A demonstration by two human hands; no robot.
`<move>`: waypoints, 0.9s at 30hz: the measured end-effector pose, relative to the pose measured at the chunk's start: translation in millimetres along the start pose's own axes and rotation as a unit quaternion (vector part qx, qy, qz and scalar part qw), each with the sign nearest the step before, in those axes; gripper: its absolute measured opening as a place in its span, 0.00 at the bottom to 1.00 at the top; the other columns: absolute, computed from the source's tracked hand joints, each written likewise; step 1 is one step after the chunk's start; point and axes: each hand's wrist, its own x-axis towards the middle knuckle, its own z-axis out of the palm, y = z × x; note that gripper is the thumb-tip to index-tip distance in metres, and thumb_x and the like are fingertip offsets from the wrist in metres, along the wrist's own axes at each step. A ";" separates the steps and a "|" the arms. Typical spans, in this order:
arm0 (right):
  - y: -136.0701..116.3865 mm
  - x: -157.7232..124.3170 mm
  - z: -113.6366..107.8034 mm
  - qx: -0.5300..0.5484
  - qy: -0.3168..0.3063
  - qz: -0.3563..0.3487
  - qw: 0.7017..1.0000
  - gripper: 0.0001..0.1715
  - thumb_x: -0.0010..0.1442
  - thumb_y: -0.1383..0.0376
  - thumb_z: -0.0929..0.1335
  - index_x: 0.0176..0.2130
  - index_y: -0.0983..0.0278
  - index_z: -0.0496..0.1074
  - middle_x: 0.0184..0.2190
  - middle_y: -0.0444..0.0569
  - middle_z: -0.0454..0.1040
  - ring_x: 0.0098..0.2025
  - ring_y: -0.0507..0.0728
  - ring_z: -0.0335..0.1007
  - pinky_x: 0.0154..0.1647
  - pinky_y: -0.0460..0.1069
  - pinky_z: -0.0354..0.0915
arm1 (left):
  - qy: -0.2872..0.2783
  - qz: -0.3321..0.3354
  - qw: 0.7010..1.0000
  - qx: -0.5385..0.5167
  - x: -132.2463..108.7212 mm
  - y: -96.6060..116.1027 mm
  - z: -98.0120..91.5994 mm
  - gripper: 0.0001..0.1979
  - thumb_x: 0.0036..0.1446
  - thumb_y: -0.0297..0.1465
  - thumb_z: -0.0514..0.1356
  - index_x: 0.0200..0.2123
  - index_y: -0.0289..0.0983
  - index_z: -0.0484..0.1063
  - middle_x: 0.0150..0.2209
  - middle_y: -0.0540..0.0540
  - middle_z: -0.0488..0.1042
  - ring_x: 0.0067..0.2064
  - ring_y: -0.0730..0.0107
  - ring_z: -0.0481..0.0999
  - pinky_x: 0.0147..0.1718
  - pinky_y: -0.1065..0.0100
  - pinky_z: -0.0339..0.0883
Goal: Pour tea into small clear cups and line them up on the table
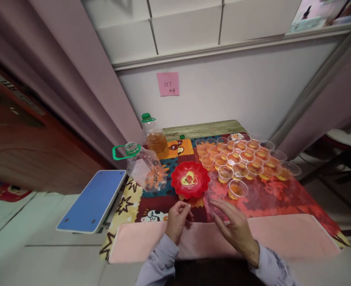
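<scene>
My left hand (179, 217) is just below the red scalloped dish (190, 180), its fingers curled together; whether they hold anything small cannot be made out. To the right, my right hand (233, 226) hovers over the table's front part with fingers apart and nothing in them. The nearest clear plastic cup (237, 189), with amber liquid in it, stands just beyond my right hand. Several similar cups (247, 155) stand in rows behind it. An uncapped clear jug (147, 169) with a green handle is left of the dish.
Behind the open jug stands a green-capped jug (157, 141) of amber liquid. A small green cap (182, 137) lies near the table's back edge. A pink cloth (291, 234) runs along the front. A blue board (93, 200) is at the left, and a pink note (167, 84) hangs on the wall.
</scene>
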 end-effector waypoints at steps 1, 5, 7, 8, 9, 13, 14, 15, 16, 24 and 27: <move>-0.3 -2.5 8.1 0.019 -0.022 0.030 0.999 0.17 0.71 0.60 0.71 0.57 0.57 0.79 0.50 0.54 0.86 0.49 0.64 0.85 0.50 0.57 0.81 | 0.001 0.009 1.000 0.001 -0.5 -1.3 -1.0 0.28 0.40 0.49 0.80 0.31 0.37 0.72 0.22 0.48 0.77 0.21 0.67 0.77 0.18 0.72 0.69; 8.3 3.5 30.0 0.073 -0.062 0.188 0.977 0.27 0.70 0.54 0.69 0.63 0.63 0.73 0.47 0.58 0.85 0.42 0.62 0.85 0.43 0.56 0.80 | 0.035 0.045 0.998 -0.006 11.3 -1.7 -5.3 0.30 0.45 0.47 0.79 0.43 0.38 0.70 0.30 0.49 0.78 0.26 0.67 0.81 0.25 0.67 0.77; 16.8 14.1 36.9 0.072 -0.058 0.226 0.970 0.35 0.68 0.51 0.69 0.67 0.65 0.69 0.50 0.60 0.84 0.42 0.62 0.83 0.46 0.58 0.79 | 0.052 0.056 0.997 -0.010 22.5 1.1 -5.9 0.34 0.47 0.43 0.79 0.50 0.38 0.67 0.32 0.51 0.78 0.27 0.69 0.81 0.27 0.67 0.78; 21.3 19.9 40.1 0.068 -0.060 0.236 0.968 0.38 0.67 0.51 0.70 0.69 0.66 0.67 0.50 0.60 0.83 0.42 0.62 0.83 0.48 0.59 0.78 | 0.054 0.058 0.997 -0.011 28.2 2.9 -5.5 0.35 0.48 0.41 0.79 0.53 0.38 0.66 0.32 0.51 0.77 0.26 0.69 0.81 0.27 0.67 0.78; 25.4 25.3 43.4 0.066 -0.065 0.246 0.965 0.40 0.66 0.50 0.70 0.69 0.67 0.67 0.50 0.61 0.83 0.41 0.63 0.82 0.48 0.60 0.77 | 0.053 0.058 0.997 -0.011 33.2 4.8 -4.8 0.36 0.50 0.40 0.79 0.55 0.37 0.66 0.32 0.52 0.76 0.26 0.70 0.80 0.27 0.67 0.77; 36.6 37.4 58.1 0.063 -0.074 0.268 0.959 0.41 0.63 0.48 0.71 0.67 0.67 0.71 0.44 0.58 0.84 0.38 0.64 0.81 0.44 0.59 0.76 | 0.026 0.052 0.998 -0.012 43.5 9.5 -1.4 0.31 0.52 0.38 0.78 0.53 0.35 0.69 0.31 0.52 0.75 0.24 0.71 0.78 0.24 0.68 0.76; 37.8 37.5 61.4 0.058 -0.068 0.269 0.959 0.41 0.63 0.48 0.71 0.66 0.66 0.72 0.43 0.58 0.84 0.38 0.64 0.81 0.44 0.58 0.76 | 0.020 0.052 0.998 -0.014 43.6 9.7 -1.2 0.30 0.51 0.38 0.78 0.51 0.35 0.70 0.31 0.51 0.76 0.24 0.71 0.78 0.24 0.68 0.76; 38.5 36.6 64.1 0.052 -0.062 0.270 0.960 0.40 0.62 0.49 0.71 0.66 0.66 0.72 0.43 0.57 0.84 0.38 0.63 0.80 0.43 0.58 0.75 | 0.015 0.052 0.998 -0.016 42.9 9.7 -1.3 0.29 0.51 0.39 0.78 0.50 0.35 0.71 0.31 0.50 0.76 0.24 0.71 0.78 0.24 0.69 0.76; 38.9 35.2 66.1 0.046 -0.060 0.271 0.960 0.40 0.62 0.49 0.72 0.66 0.66 0.73 0.43 0.57 0.84 0.38 0.63 0.80 0.43 0.58 0.75 | 0.012 0.053 0.998 -0.019 41.8 9.5 -1.8 0.29 0.51 0.39 0.78 0.50 0.35 0.72 0.32 0.50 0.77 0.25 0.71 0.78 0.25 0.69 0.76; 43.7 28.1 62.7 0.083 -0.097 0.273 0.954 0.42 0.63 0.51 0.71 0.69 0.68 0.69 0.38 0.54 0.84 0.36 0.62 0.80 0.41 0.56 0.74 | 0.006 0.053 0.998 -0.033 36.8 9.0 -5.3 0.26 0.50 0.39 0.78 0.48 0.36 0.73 0.34 0.47 0.80 0.27 0.71 0.80 0.28 0.68 0.78; 48.6 28.8 63.3 0.074 -0.094 0.269 0.956 0.42 0.62 0.51 0.71 0.68 0.70 0.69 0.40 0.55 0.84 0.37 0.63 0.81 0.44 0.58 0.75 | 0.007 0.052 0.998 -0.030 38.0 8.7 -3.8 0.27 0.50 0.39 0.78 0.47 0.36 0.73 0.33 0.48 0.79 0.27 0.71 0.80 0.27 0.68 0.78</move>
